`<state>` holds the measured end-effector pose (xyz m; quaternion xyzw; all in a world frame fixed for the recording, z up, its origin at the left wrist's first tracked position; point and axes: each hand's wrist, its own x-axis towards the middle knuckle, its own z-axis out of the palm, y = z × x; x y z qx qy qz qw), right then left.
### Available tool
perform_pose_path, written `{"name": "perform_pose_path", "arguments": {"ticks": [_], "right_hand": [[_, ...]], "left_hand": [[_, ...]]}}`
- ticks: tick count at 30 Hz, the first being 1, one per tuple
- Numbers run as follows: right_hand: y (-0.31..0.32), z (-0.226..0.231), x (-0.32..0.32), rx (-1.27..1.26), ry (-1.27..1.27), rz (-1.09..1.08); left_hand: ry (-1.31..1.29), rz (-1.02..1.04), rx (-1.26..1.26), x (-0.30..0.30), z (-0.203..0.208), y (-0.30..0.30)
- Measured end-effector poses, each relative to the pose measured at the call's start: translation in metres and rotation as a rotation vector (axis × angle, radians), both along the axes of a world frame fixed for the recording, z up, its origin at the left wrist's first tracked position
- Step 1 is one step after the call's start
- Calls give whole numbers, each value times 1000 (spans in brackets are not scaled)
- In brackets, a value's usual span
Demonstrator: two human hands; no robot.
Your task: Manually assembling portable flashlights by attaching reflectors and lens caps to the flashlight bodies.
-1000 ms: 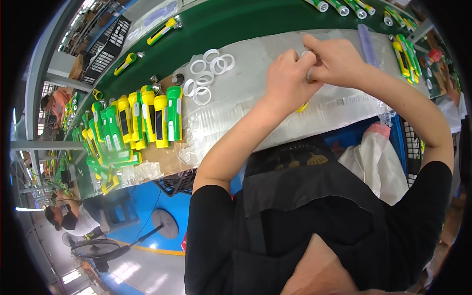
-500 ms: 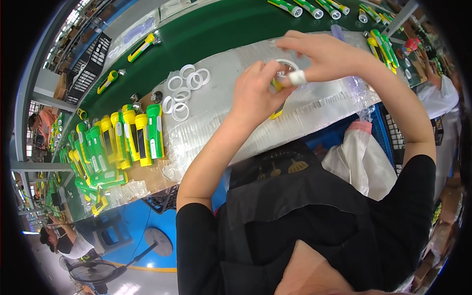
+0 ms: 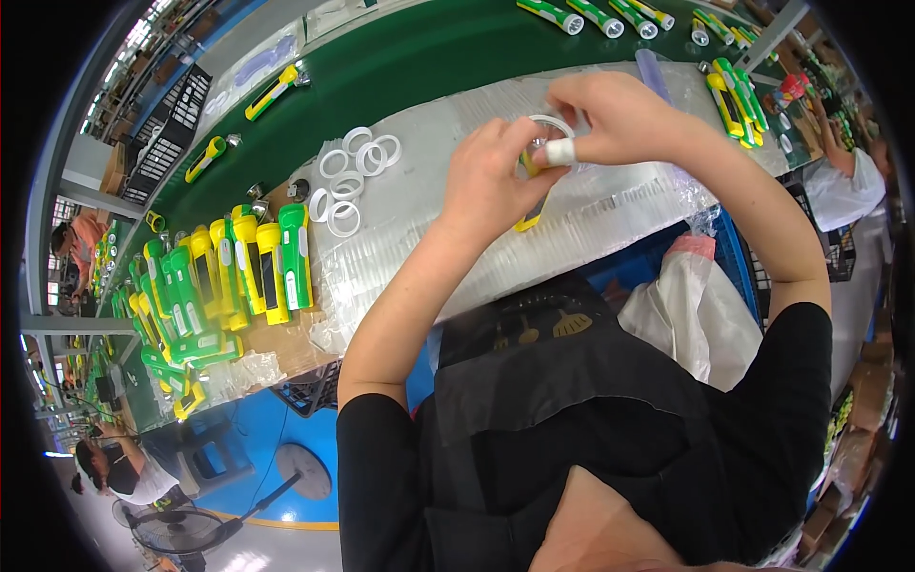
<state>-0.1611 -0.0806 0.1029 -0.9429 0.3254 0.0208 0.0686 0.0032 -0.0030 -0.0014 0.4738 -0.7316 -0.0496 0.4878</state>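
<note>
A yellow flashlight (image 3: 530,219) is gripped in my left hand (image 3: 481,181), its head end tipped up between my two hands. My right hand (image 3: 615,119) curls over that head, fingers and thumb around a white ring (image 3: 555,121) there. White wrapping covers the tip of my right thumb (image 3: 558,153). Whether the ring is seated on the flashlight is hidden by my fingers. Left of my hands, several loose white rings (image 3: 371,157) lie on the plastic-covered work surface (image 3: 419,153).
Green and yellow flashlights (image 3: 271,272) are piled at the left, with small silver reflectors (image 3: 255,191) behind them. More flashlights (image 3: 572,23) lie on the green bench top (image 3: 429,52) and at its right (image 3: 729,105). A blue crate (image 3: 729,253) stands below the bench edge.
My right hand has closed in around the flashlight's head, its fingers bending down onto the ring. My left hand keeps its hold. The whole view has shifted slightly.
</note>
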Motion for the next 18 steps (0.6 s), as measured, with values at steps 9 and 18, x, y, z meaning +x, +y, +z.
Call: {"name": "perform_pose_path", "arguments": {"ticks": [9, 18], "right_hand": [[1, -18, -17, 242, -401, 132], [-5, -60, -6, 84, -605, 562]], "left_hand": [[173, -170, -50, 7, 6, 1], [527, -728, 1300, 25, 29, 30]]}}
